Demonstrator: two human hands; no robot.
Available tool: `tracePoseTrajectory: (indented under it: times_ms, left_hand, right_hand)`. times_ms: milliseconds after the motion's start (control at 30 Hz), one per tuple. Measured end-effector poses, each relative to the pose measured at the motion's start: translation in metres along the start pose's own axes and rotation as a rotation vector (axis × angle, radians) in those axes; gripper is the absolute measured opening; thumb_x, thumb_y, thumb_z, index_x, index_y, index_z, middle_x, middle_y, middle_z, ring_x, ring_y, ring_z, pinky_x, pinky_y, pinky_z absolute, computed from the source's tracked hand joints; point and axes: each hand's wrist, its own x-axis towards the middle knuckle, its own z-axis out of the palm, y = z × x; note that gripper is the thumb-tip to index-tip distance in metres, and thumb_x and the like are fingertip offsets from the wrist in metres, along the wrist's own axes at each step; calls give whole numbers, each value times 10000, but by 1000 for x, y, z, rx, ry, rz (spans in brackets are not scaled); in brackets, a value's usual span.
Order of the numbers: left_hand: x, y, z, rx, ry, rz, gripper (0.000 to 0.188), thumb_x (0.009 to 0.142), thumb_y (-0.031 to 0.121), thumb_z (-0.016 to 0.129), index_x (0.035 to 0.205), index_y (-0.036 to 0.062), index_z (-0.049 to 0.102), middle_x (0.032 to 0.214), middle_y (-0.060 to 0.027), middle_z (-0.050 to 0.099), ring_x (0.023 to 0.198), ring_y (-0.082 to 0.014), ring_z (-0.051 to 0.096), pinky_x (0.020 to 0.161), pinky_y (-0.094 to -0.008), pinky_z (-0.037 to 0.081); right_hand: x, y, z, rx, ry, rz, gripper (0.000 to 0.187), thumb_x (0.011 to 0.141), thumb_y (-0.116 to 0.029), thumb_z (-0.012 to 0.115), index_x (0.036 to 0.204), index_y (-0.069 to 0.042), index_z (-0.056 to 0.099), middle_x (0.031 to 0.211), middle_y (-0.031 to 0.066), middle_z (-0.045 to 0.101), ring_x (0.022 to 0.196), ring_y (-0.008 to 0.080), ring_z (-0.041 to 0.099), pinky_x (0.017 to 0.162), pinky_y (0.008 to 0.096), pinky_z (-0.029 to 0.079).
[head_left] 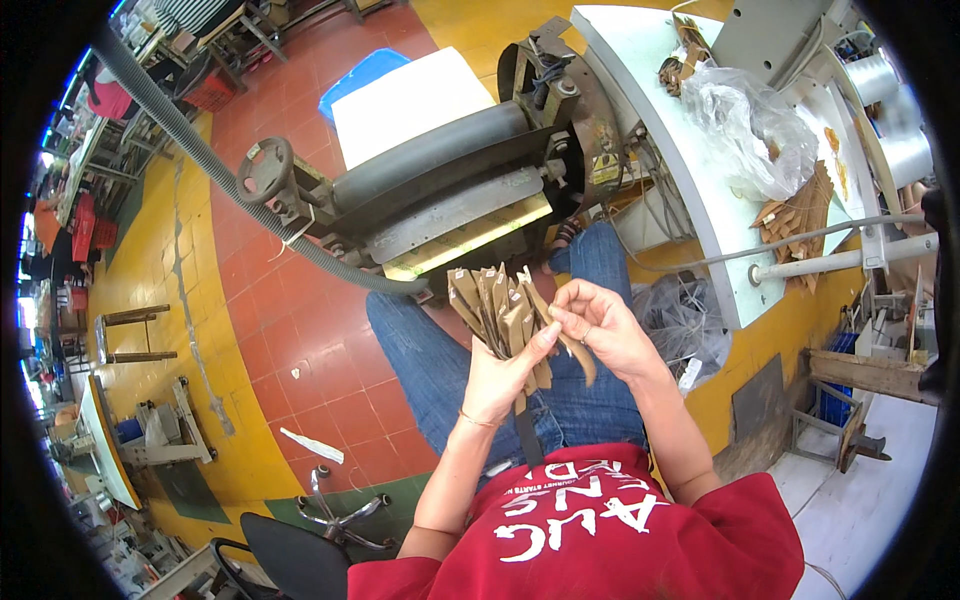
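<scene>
A fanned bundle of flat brown strips [492, 303], some with small white marks at their upper ends, stands above my lap. My left hand [492, 385] is closed around its lower part. At the right side of the bundle, my right hand [606, 328] pinches one curved brown strip [579, 358] between thumb and fingertips. That strip's lower end hangs free below the fingers. The tips of my left thumb and right fingers are close together; whether they touch is hard to tell.
Ahead stands a machine with a dark roller [430, 150], a handwheel [267, 172] and a metal plate [455, 215]. A grey hose [190, 120] curves along its left. On the right, a pale table [665, 120] carries a plastic bag [750, 125] and more brown pieces [797, 222].
</scene>
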Motion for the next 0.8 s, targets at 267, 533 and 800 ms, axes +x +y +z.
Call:
tracePoseTrajectory:
  times_ms: [267,533,800]
  left_hand:
    - [2,0,-6,-207,72,-51,223,817,126,710,962,21,577,730,-11,577,613,-99,557,556,-226,449]
    - [11,3,-11,-183,348,41,189,812,100,709,928,52,568,755,-13,584,608,-106,560,546,-229,450]
    - [4,3,2,-150,339,54,169,820,101,707,900,47,568,737,-11,587,608,-90,554,546,-214,434]
  right_hand:
    - [0,9,6,-143,99,21,192,856,-180,683,921,-36,573,906,36,633,753,82,593,644,212,462]
    - [-24,-6,23,-1007,276,-551,277,713,-184,787,916,-31,678,870,84,632,792,178,616,709,263,451]
    - [-18,0,29,-1117,248,-497,110,811,-120,679,846,-26,635,826,80,631,776,229,604,699,309,435]
